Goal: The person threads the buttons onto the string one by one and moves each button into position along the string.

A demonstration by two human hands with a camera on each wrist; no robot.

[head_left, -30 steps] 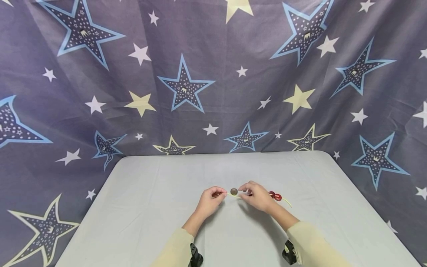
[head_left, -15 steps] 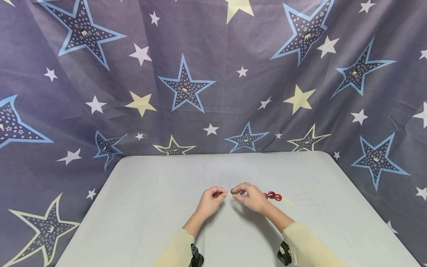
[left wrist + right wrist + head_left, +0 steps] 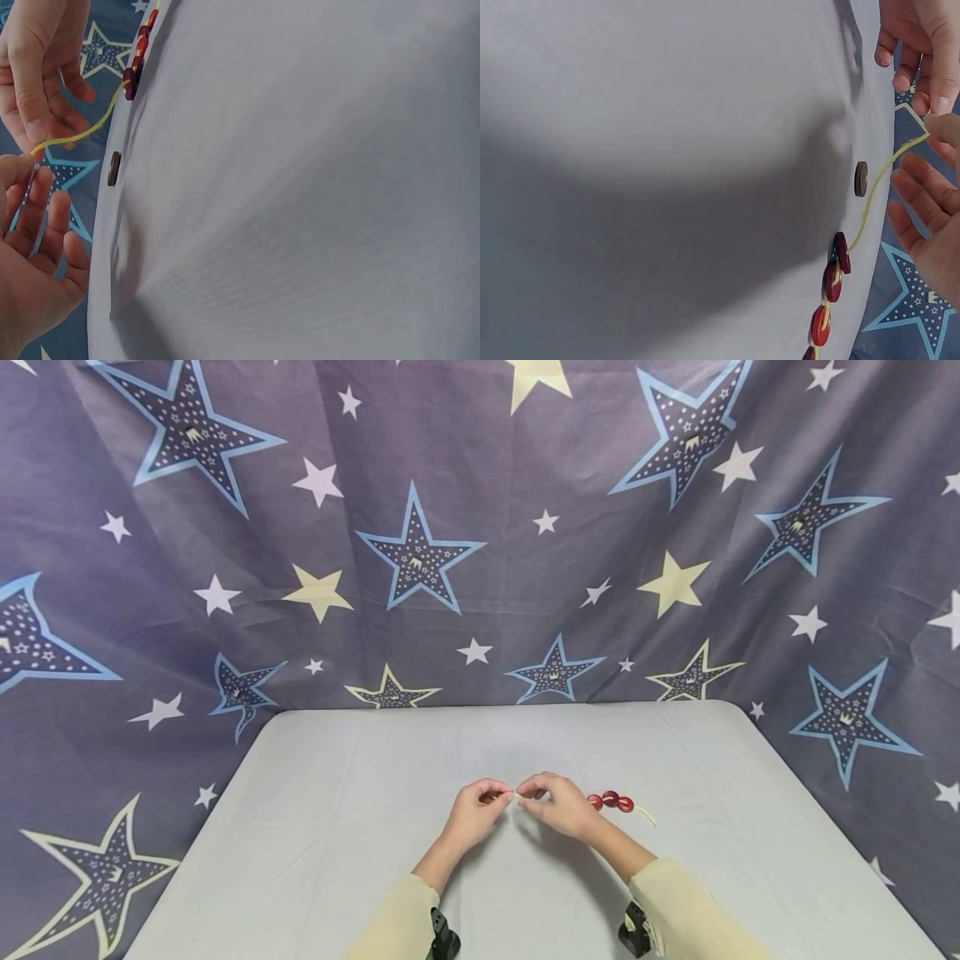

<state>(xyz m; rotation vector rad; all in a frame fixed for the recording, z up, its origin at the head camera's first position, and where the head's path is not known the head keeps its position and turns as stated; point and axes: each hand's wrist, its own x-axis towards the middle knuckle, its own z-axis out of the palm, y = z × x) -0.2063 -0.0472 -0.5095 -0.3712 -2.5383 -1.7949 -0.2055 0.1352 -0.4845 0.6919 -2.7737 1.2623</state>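
My left hand (image 3: 474,814) and right hand (image 3: 561,808) meet almost fingertip to fingertip above the table. Both pinch a yellow string (image 3: 84,136) near its end, thumb against forefinger. From the fingertips the string runs rightward into a row of red and dark red buttons (image 3: 821,325) threaded along it. In the head view part of that row (image 3: 611,798) lies right of my right hand, with a short string tail (image 3: 646,815) beyond it. A loose brown button (image 3: 862,179) stands out on the table in both wrist views; my right hand hides it in the head view.
A pale cloth covers the table (image 3: 360,793). Behind and beside it hangs a dark star-patterned curtain (image 3: 480,602). Black wrist mounts (image 3: 444,937) show at both sleeves.
My right hand has moved left along the string to my left fingertips, covering the brown button and baring another red button behind it. My left hand has barely moved.
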